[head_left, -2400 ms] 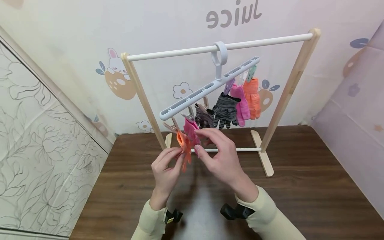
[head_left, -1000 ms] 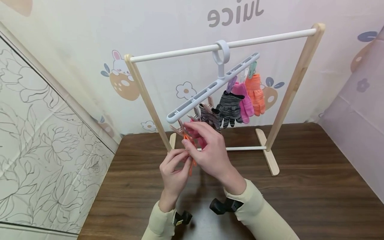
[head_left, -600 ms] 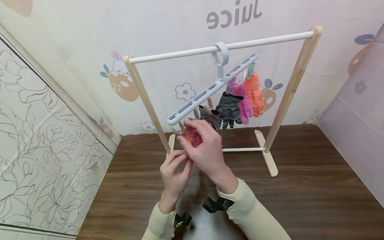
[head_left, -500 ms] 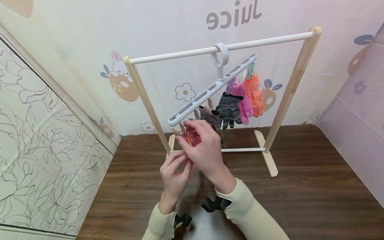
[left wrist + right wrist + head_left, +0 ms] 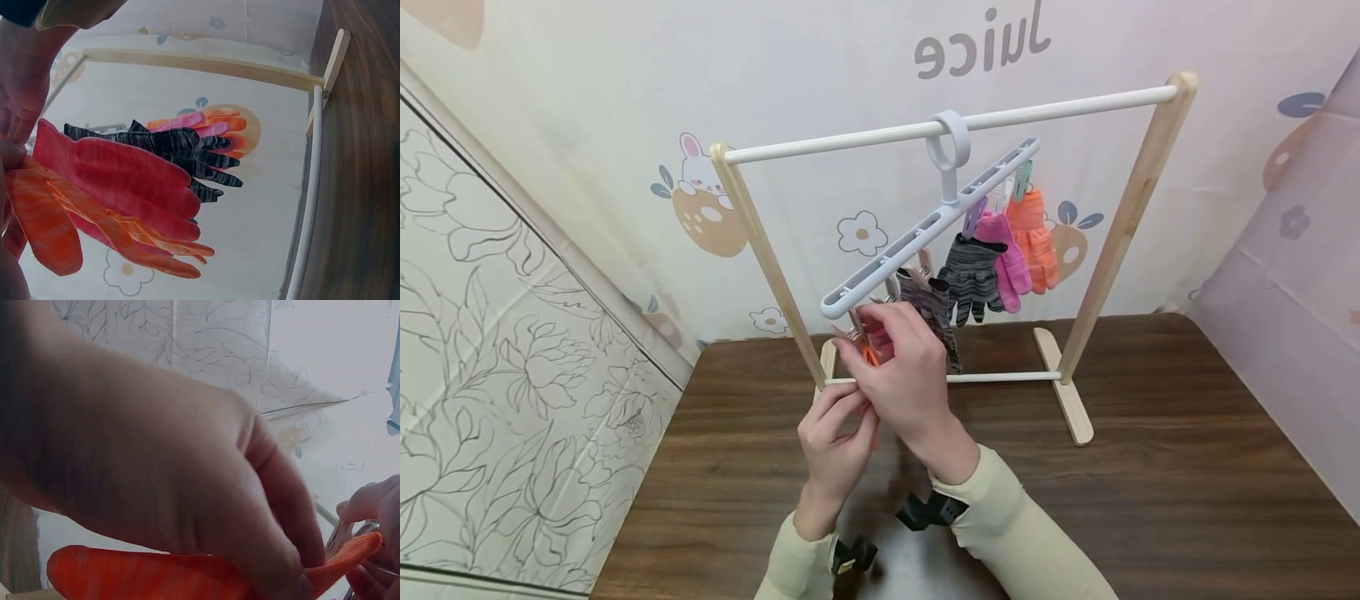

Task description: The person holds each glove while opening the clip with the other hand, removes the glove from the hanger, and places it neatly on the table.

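Observation:
My left hand [image 5: 837,433] pinches the cuff of an orange glove [image 5: 47,219], whose fingers hang free. At the near end of a pale blue hanger [image 5: 887,265], my right hand [image 5: 910,375] has thumb and forefinger on a beige clothespin [image 5: 339,539] above that cuff. Its fingers hide most of the clip in the head view. Right behind hangs a pink glove [image 5: 125,169], mostly covered by the right hand in the head view. Past it are a brownish-grey glove [image 5: 931,310] and a black-grey striped glove [image 5: 972,275].
A wooden rack with a white rod [image 5: 1060,110] carries the hanger by its ring [image 5: 951,142]. Farther along hang another pink glove [image 5: 1011,267] and another orange glove [image 5: 1032,237]. The rack's feet [image 5: 1066,392] stand on a dark wooden table [image 5: 1187,467] before a printed curtain.
My right hand has moved left from the pink glove to the clothespin over the orange glove. My left hand has shifted slightly right and down, still pinching the orange glove.

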Available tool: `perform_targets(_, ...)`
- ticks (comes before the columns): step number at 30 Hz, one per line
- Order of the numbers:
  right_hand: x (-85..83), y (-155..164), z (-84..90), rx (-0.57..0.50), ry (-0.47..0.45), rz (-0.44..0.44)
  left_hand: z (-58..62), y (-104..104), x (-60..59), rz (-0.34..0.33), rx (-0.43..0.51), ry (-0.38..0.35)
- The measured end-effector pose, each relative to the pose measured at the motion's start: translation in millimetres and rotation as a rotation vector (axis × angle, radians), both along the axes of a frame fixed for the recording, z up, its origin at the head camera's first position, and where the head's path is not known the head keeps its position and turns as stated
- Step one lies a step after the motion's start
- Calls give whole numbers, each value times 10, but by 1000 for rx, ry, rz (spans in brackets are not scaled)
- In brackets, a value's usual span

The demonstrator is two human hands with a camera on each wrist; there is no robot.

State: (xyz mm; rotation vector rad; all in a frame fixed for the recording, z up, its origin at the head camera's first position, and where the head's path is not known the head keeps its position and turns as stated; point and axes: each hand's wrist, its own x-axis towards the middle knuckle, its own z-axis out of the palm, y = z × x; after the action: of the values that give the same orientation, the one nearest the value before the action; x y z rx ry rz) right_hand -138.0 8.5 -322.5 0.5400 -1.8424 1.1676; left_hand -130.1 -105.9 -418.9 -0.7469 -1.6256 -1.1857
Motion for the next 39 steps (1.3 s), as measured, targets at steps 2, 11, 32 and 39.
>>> perform_targets(2,-3,3,3,-12,6,11,5,-16,9,-1,5,-22)
perform_targets(11,-12,60,32,-57,-8,112,34,-95,-7,-8,8,-43)
perform_targets(32,-22,131,51,-104,-75,235,14,-207,25,36,46,-116)
perform_targets(39,-7,154,66,-91,-86,233,57,-209,42,21,74,-99)
